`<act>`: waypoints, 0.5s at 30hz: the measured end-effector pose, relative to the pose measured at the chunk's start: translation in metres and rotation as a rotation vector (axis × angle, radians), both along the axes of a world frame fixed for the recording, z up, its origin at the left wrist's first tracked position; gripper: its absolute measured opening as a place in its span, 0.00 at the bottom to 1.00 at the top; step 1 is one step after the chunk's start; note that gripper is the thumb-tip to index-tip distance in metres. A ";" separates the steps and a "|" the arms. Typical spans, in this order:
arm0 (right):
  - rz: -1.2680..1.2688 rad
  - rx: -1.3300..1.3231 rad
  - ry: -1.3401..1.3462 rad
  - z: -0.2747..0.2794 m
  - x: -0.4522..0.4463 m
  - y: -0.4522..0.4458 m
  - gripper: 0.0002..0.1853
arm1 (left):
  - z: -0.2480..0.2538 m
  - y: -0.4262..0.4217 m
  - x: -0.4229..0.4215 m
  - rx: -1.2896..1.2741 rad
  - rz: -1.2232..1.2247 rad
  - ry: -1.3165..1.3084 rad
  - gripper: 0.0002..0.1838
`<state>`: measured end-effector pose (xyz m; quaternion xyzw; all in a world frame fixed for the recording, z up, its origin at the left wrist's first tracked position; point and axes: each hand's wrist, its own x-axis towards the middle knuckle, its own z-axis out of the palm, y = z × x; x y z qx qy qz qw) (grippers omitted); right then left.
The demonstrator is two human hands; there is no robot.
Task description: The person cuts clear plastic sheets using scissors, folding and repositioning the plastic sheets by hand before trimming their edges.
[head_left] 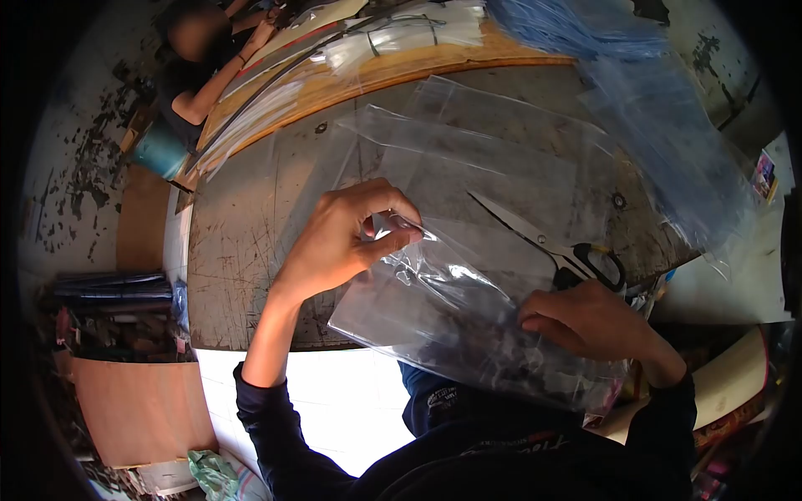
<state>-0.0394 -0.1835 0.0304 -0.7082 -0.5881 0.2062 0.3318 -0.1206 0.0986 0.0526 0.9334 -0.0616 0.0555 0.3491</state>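
Between my two hands hangs a clear plastic sheet [468, 326], partly over the table's front edge. My left hand [351, 234] pinches its crumpled upper edge between thumb and fingers. At the right my right hand [585, 319] has its fingers closed on the sheet's other side. Just beyond that hand, open scissors [543, 238] with black and yellow handles lie on more clear sheets, blades pointing to the upper left. Those flat clear sheets [501, 150] spread over the worn dark table [230, 250].
A raised wooden board [501, 57] at the back holds stacks of plastic [401, 37]. Bluish plastic sheets [660, 142] drape down the right side. Another person [188, 83] works at the far left. A brown panel [142, 409] stands at lower left.
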 end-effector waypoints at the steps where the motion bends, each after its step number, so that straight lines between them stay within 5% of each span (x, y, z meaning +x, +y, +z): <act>1: -0.001 0.002 0.004 0.000 0.000 0.000 0.06 | 0.000 0.001 0.001 -0.052 0.022 0.018 0.07; 8: -0.016 -0.103 0.048 0.006 0.002 0.001 0.07 | -0.007 0.007 0.001 -0.134 0.002 -0.020 0.07; 13: -0.091 -0.132 0.143 0.006 0.004 -0.006 0.08 | -0.006 0.003 0.002 -0.494 0.079 0.144 0.12; 15: -0.441 0.085 0.053 0.011 0.007 -0.014 0.12 | -0.006 0.000 0.005 -0.485 0.109 0.169 0.13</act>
